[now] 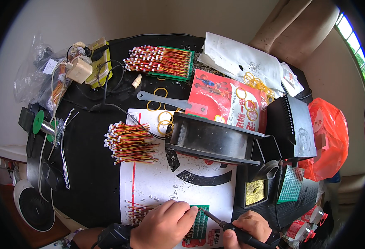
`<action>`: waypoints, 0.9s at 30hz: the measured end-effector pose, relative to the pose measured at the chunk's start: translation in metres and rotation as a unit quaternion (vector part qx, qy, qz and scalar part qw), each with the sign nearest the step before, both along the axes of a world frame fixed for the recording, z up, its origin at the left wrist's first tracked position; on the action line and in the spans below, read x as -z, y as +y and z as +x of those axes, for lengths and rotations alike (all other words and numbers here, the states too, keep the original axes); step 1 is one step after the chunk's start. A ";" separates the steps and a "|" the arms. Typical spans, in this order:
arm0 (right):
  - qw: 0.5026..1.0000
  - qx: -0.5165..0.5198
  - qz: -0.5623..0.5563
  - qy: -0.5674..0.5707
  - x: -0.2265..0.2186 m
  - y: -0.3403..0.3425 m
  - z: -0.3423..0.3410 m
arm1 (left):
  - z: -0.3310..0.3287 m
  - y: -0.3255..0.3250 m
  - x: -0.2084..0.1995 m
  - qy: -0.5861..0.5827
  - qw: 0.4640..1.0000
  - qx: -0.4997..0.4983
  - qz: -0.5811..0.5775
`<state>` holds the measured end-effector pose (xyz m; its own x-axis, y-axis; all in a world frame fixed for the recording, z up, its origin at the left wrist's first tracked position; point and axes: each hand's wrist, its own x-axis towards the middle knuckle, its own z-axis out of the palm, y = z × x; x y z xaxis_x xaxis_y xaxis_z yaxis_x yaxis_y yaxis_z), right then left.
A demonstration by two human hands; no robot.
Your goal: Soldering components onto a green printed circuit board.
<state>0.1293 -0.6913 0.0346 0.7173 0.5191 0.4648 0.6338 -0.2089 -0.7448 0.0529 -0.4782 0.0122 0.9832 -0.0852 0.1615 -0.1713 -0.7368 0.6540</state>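
My right hand (pixel 251 228) is closed round the black handle of a soldering iron (pixel 232 230). The iron's tip points up and left, at the top edge of a green circuit board (pixel 202 222). Over the board's left part lies my left hand (pixel 166 226), its fingers pinched together close to the tip; whatever they hold is hidden. Red, yellow and black wires with white connectors (pixel 139 212) stick out to the left from under that hand. Beneath it all is a white printed sheet (pixel 149 182), sprinkled with small clippings.
A loose wire bundle (pixel 130 143) and a wired board (pixel 170 62) lie farther back. A black spool-like frame (pixel 215 137) stands mid-table. At right are a yellow sponge tray (pixel 255 193), the iron's holder (pixel 269 168), a dark box (pixel 298 126) and a red bag (pixel 327 137). Solder spool (pixel 45 126) at left.
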 end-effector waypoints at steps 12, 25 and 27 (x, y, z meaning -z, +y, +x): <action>1.000 -0.006 0.005 0.007 0.000 -0.001 -0.001 | 0.001 0.000 0.000 0.001 1.000 -0.002 -0.008; 0.997 0.072 0.022 -0.025 0.008 -0.018 -0.015 | 0.005 0.006 0.006 -0.017 1.000 0.017 0.011; 0.995 0.087 0.007 -0.046 0.009 -0.020 -0.018 | 0.008 0.015 0.001 -0.005 0.999 0.036 0.009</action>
